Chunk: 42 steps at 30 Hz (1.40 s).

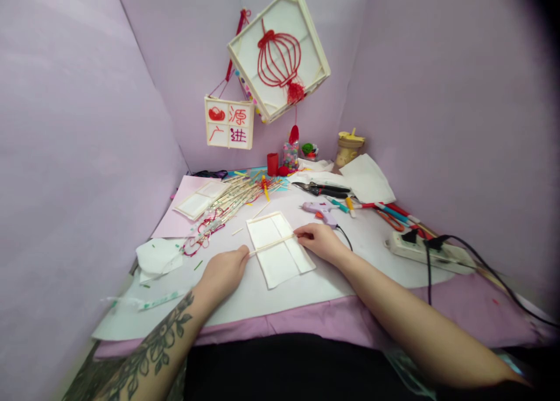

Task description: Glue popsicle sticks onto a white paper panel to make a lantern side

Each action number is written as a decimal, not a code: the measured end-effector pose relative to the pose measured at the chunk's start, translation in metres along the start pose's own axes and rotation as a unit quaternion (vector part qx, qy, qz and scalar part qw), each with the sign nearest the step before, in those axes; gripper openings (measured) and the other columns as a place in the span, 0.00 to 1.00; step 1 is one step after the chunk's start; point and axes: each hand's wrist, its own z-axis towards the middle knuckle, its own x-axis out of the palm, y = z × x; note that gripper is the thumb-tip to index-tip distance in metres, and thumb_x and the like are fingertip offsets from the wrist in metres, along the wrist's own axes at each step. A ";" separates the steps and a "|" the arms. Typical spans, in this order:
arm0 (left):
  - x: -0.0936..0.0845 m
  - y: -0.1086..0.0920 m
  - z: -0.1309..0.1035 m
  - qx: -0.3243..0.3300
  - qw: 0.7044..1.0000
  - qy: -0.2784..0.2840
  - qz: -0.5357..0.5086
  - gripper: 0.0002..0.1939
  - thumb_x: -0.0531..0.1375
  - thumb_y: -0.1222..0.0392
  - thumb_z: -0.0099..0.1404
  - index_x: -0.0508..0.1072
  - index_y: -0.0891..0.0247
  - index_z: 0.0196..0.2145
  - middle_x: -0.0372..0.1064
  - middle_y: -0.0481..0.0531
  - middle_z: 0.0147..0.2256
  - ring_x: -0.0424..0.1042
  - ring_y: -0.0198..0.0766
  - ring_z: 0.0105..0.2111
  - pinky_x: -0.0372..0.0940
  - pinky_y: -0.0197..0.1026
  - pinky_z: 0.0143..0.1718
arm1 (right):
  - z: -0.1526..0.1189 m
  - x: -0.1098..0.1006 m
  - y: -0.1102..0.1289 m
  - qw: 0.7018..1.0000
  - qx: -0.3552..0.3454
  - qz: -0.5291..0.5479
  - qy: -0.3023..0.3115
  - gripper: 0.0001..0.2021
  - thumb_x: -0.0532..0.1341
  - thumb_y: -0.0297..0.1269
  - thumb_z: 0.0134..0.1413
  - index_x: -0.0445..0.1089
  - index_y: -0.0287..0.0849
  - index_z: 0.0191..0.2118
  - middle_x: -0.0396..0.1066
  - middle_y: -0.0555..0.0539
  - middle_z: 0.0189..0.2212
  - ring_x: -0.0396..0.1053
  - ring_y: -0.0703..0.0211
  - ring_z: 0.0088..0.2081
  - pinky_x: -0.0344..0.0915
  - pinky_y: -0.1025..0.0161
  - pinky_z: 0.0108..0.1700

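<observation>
A thin wooden stick (272,245) lies crosswise over a white paper panel (280,268), which has light sticks along some of its edges. My left hand (224,273) pinches the stick's left end, just beyond the panel's left side. The other end is between the fingertips of my right hand (321,241), at the panel's right edge. Both hands are closed. Whether the stick touches the panel, I cannot tell. Behind my right hand lies a lilac glue gun (318,210) with an orange trigger.
Bundled sticks (238,194) and a second framed panel (201,200) lie at the back left. Pliers-like cutters (324,189) rest behind the glue gun. At right, a power strip (431,252) trails black cables. A lantern-decorated square frame (280,57) hangs above.
</observation>
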 end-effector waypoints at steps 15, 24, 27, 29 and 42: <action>0.005 -0.005 0.001 -0.017 0.999 -0.026 -0.020 0.14 0.41 0.56 0.71 0.64 0.61 0.43 0.75 0.55 0.33 0.74 0.44 0.35 0.60 0.41 0.34 | -0.001 0.003 -0.002 0.992 -0.076 -0.101 0.015 0.14 0.57 0.26 0.53 0.78 0.41 0.41 0.75 0.43 0.39 0.71 0.54 0.40 0.65 0.62 0.46; 0.014 -0.006 0.012 0.018 0.990 -0.133 -0.052 0.11 0.48 0.59 0.67 0.68 0.61 0.34 0.72 0.53 0.36 0.70 0.42 0.37 0.59 0.41 0.37 | 0.000 0.004 -0.002 0.989 -0.086 -0.115 0.018 0.13 0.57 0.27 0.54 0.78 0.42 0.40 0.74 0.43 0.38 0.71 0.56 0.39 0.65 0.63 0.44; 0.016 -0.005 0.018 0.038 0.985 -0.136 -0.097 0.10 0.49 0.61 0.66 0.69 0.61 0.33 0.71 0.52 0.35 0.69 0.40 0.36 0.59 0.39 0.36 | -0.001 0.003 0.001 0.989 -0.085 -0.116 0.023 0.13 0.57 0.28 0.55 0.78 0.41 0.41 0.74 0.43 0.38 0.71 0.55 0.39 0.65 0.62 0.44; 0.017 -0.004 0.021 0.046 0.982 -0.135 -0.125 0.09 0.50 0.62 0.64 0.69 0.61 0.32 0.71 0.52 0.34 0.68 0.39 0.35 0.58 0.39 0.35 | -0.001 0.002 0.003 0.989 -0.085 -0.115 0.025 0.13 0.57 0.27 0.55 0.78 0.41 0.41 0.74 0.42 0.38 0.71 0.55 0.39 0.65 0.62 0.44; 0.019 0.004 0.033 0.023 0.969 -0.103 -0.222 0.07 0.53 0.60 0.60 0.68 0.62 0.26 0.67 0.48 0.26 0.64 0.36 0.28 0.53 0.36 0.29 | -0.005 -0.010 0.015 0.990 -0.063 -0.110 0.065 0.14 0.58 0.28 0.53 0.77 0.42 0.44 0.74 0.43 0.41 0.72 0.54 0.39 0.65 0.63 0.43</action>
